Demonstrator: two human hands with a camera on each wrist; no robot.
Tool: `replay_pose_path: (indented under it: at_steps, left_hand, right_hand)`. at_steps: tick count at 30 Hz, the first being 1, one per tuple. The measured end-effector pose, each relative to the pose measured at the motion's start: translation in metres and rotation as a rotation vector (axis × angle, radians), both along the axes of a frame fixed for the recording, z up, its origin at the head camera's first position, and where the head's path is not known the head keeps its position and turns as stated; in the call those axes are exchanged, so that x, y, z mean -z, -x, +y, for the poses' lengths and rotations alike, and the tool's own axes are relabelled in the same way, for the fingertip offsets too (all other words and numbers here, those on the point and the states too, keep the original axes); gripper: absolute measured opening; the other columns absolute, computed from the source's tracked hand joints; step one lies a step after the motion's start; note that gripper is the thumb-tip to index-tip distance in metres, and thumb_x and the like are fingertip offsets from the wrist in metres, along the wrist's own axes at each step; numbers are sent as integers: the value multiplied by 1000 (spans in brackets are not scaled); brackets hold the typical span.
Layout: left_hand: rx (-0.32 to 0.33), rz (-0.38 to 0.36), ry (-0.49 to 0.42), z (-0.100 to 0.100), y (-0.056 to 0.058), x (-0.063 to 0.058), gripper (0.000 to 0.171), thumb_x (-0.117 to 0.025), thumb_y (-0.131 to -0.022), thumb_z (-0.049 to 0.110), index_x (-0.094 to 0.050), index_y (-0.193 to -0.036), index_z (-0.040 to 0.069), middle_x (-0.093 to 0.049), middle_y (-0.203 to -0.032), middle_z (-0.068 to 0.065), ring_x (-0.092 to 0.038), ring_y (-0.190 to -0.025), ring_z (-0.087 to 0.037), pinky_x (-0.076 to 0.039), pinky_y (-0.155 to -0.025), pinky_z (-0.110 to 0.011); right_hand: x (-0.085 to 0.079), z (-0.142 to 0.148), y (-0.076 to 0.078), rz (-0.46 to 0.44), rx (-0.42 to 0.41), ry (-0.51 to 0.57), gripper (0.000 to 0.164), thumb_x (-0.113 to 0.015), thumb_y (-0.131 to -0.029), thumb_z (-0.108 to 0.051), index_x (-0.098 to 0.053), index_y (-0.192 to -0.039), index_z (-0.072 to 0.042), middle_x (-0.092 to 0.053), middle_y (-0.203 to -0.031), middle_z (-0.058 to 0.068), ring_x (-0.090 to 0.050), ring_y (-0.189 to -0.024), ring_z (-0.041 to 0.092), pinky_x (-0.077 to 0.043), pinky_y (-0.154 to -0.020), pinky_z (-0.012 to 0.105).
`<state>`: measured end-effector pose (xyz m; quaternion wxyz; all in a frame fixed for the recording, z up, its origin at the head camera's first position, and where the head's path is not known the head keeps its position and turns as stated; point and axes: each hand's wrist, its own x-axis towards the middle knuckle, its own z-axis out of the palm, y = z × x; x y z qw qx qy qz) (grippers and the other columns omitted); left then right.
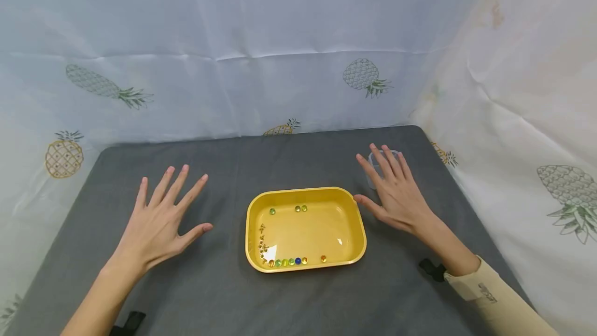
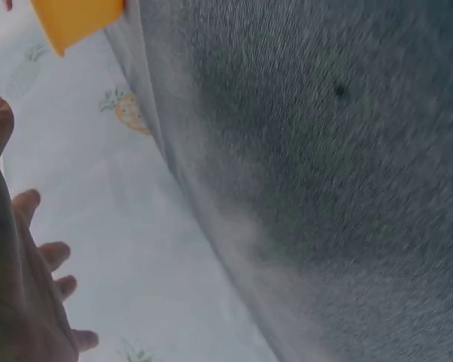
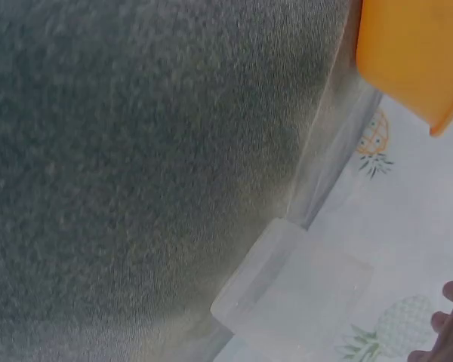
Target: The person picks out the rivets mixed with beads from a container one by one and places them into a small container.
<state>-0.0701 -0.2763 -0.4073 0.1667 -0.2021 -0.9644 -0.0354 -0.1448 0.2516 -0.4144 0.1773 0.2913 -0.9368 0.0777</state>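
Observation:
My left hand [image 1: 158,227] is held over the cloth left of a yellow tray [image 1: 303,191], fingers straight and spread, nothing in it. On the other side my right hand [image 1: 396,196] spreads its fingers above a clear plastic container [image 3: 294,286], which they partly hide in the head view; the thumb tip overlaps the tray's right rim there. Inside the tray, a row of several glass marbles runs along the near side, a blue marble [image 1: 298,261] among them. Three green marbles [image 1: 272,211] lie toward the far side. Several small brass-coloured push pins [image 1: 262,237] lie along the left wall.
A dark grey cloth [image 1: 196,294] covers the table. Behind and to the right hang white curtains [image 1: 280,87] printed with pineapples. Black straps [image 1: 434,269] show at both wrists, and a beige sleeve [image 1: 499,294] covers the right forearm.

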Motion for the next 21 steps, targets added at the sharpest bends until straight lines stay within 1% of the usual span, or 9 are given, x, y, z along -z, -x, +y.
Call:
replay_pose_path:
  at_steps: [3,6,7,9,12,14,16,19,21]
  left_hand:
    - [10,7,-12,1,-3,2,93,-53,-96,84,-33,-171,33,-41,-174,-16,-40,-158,-44,-34,-120,-77]
    - [13,15,-18,3,-7,3,89,-55,-98,81,-38,-170,31,-50,-167,-17,-50,-148,-45,-46,-109,-72]
    - [12,15,-20,3,-8,3,87,-56,-99,78,-39,-169,30,-53,-164,-16,-53,-145,-44,-48,-106,-71]
    - [10,2,-42,5,-10,3,82,-63,-99,69,-42,-167,28,-58,-159,-16,-57,-139,-44,-50,-100,-70]
    - [14,-33,-101,10,-15,2,76,-76,-97,51,-49,-163,25,-64,-150,-14,-63,-129,-43,-52,-95,-68]
    - [21,-58,-149,13,-17,2,73,-83,-93,39,-56,-159,21,-69,-142,-13,-66,-121,-42,-54,-91,-66]
    - [23,-83,-192,16,-20,1,67,-87,-91,31,-62,-152,17,-73,-133,-12,-70,-114,-40,-57,-89,-64]
    - [14,-141,-242,22,-24,-1,55,-88,-91,24,-69,-141,12,-77,-120,-9,-73,-107,-35,-61,-83,-59]
    - [7,-192,-276,26,-26,-2,47,-87,-92,22,-72,-135,11,-78,-116,-6,-75,-105,-31,-63,-82,-55]
  right_hand:
    - [1,-3,0,3,-18,12,89,-23,-106,-81,-32,-172,-21,-28,-179,21,-25,-165,47,-19,-133,72]
    - [2,-5,-1,-10,-30,27,85,-26,-108,-78,-35,-171,-21,-28,-179,19,-27,-164,47,-23,-130,74]
    - [2,-6,-1,-17,-34,35,83,-29,-108,-77,-35,-170,-21,-28,-179,19,-28,-164,47,-24,-130,73]
    - [2,-8,0,-32,-46,55,80,-34,-110,-74,-37,-170,-21,-30,-178,18,-29,-163,47,-26,-130,73]
    - [2,-11,-1,-48,-71,91,74,-42,-111,-67,-40,-168,-20,-34,-176,18,-32,-162,47,-30,-128,72]
    - [1,-14,-2,-60,-93,124,69,-51,-111,-59,-43,-166,-18,-38,-174,18,-34,-161,47,-31,-127,72]
    - [0,-17,-3,-77,-114,158,65,-62,-109,-48,-47,-164,-17,-41,-173,18,-35,-160,46,-32,-125,73]
    - [-2,-24,-4,-111,-145,211,66,-76,-101,-30,-51,-160,-15,-45,-170,17,-37,-160,44,-33,-125,73]
    - [-3,-28,-5,-125,-161,241,66,-80,-97,-22,-54,-158,-14,-48,-168,16,-40,-158,43,-33,-125,74]
